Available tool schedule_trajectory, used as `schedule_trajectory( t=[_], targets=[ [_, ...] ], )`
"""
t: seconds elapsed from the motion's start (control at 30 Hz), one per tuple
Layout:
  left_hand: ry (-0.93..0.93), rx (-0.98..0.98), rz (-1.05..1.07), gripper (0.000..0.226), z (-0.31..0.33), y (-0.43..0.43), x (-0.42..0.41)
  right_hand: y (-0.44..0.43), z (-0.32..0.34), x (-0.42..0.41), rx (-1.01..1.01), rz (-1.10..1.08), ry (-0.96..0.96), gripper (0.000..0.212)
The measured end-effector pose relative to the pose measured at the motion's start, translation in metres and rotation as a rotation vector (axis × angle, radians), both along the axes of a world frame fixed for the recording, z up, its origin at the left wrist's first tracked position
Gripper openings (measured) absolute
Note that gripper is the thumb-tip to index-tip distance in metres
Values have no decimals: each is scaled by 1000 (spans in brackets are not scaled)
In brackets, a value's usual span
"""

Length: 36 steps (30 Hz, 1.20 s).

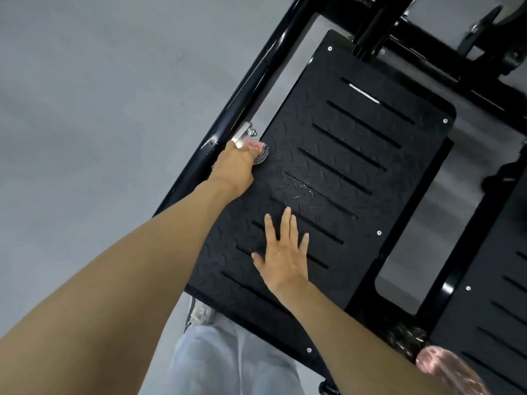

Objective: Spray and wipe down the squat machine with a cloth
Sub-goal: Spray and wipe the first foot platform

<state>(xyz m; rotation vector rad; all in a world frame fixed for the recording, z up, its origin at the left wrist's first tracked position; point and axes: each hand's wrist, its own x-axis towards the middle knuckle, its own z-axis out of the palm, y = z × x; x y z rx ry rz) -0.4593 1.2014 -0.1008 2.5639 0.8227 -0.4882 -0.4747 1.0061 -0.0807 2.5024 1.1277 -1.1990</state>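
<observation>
Black tread-plate footplate (356, 155) of the squat machine (427, 61): the wipe step is judged in hand. Cloth (261, 151) is bunched in the left hand (235, 163), fingers curled round it, at the footplate's left edge beside the frame tube (248, 89). Right hand (283, 252) is laid flat, fingers spread, holding nothing. Next, strokes are needed across the slotted middle toward the right edge.

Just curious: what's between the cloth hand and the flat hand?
Head view: only bare black diamond-tread metal footplate between the left hand gripping the pink-and-grey cloth and the flat right hand.
</observation>
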Motion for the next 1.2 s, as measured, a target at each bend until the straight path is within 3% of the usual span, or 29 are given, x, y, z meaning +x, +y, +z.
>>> schedule_trajectory(
  t=[0.2,0.57,0.77,0.97,1.2],
  targets=[
    [41,-17,-75,56,4,-9,-46,-8,5,-37,-85,9,-3,84],
    [137,9,-226,63,14,-31,-153,-10,12,-121,-158,-289,-24,82],
    [49,-61,-207,59,5,-43,-214,-23,10,-168,-164,-431,-29,77],
    [-113,-103,-107,66,-11,-55,-252,-35,3,-191,-155,-474,-37,76],
    [-132,-74,167,78,-10,-108,-288,-60,-1,-195,-144,-452,-52,76]
  ],
)
